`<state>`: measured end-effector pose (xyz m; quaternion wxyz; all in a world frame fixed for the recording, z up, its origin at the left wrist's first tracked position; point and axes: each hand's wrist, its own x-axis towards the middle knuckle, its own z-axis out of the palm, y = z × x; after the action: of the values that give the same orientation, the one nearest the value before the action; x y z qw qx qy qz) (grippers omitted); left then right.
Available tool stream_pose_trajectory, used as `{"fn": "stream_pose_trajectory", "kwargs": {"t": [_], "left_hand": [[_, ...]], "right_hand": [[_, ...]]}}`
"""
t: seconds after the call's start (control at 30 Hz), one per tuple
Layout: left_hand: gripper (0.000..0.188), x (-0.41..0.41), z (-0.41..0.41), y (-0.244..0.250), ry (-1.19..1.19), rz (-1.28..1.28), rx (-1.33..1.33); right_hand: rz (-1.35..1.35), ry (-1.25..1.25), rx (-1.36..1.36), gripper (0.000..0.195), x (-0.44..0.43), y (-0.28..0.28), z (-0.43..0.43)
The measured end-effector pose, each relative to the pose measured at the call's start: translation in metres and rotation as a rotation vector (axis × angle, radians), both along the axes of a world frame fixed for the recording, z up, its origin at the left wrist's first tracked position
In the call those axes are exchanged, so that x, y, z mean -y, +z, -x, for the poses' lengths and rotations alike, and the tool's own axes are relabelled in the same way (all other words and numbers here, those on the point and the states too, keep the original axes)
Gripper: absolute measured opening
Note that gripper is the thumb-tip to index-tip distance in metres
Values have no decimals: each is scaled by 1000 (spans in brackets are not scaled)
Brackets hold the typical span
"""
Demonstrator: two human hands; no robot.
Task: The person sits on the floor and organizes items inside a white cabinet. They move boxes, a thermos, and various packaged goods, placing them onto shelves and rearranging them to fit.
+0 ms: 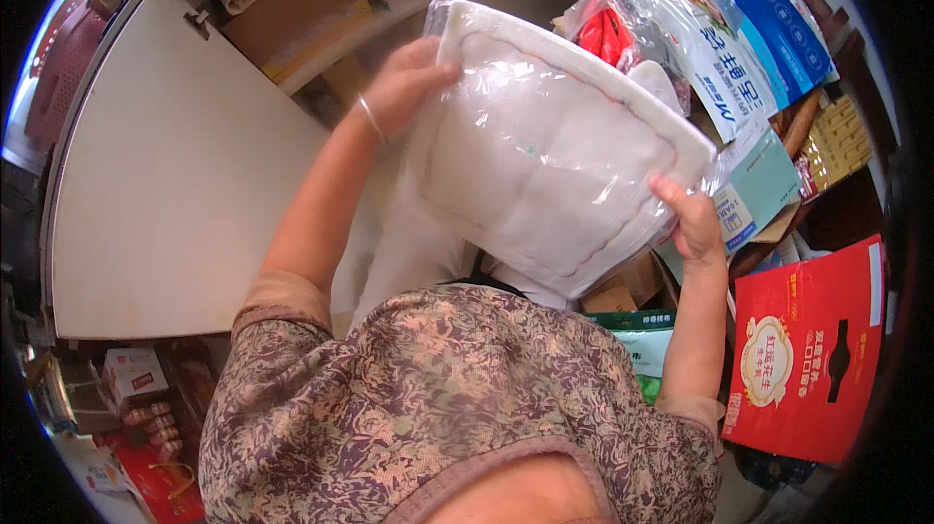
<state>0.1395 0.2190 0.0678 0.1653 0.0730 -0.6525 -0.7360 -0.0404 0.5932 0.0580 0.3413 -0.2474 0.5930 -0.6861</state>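
Observation:
Both hands hold a flat white padded cloth piece sealed in a clear plastic bag, with coloured wavy stitching near its border. My left hand grips its upper left corner, thumb on top and the fingers mostly hidden behind. At the right edge, my right hand pinches the bag, its thumb lying on the face. The package is tilted in front of my lap and hides part of the cabinet behind it. A band circles my left wrist.
A white cabinet door stands open at left, beside shelves with a cardboard box. To the right are piled a blue-and-white plastic package, a pale green box and a red carton. A red bag sits at lower left.

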Motion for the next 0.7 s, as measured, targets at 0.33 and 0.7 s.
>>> {"fn": "stream_pose_trajectory", "kwargs": {"t": [0.33, 0.7], "left_hand": [[29, 31, -15, 85, -3, 71, -160], [62, 25, -75, -86, 834, 165, 4]], "right_hand": [[255, -67, -174, 59, 27, 45, -26], [425, 101, 352, 36, 193, 47, 8]]}}
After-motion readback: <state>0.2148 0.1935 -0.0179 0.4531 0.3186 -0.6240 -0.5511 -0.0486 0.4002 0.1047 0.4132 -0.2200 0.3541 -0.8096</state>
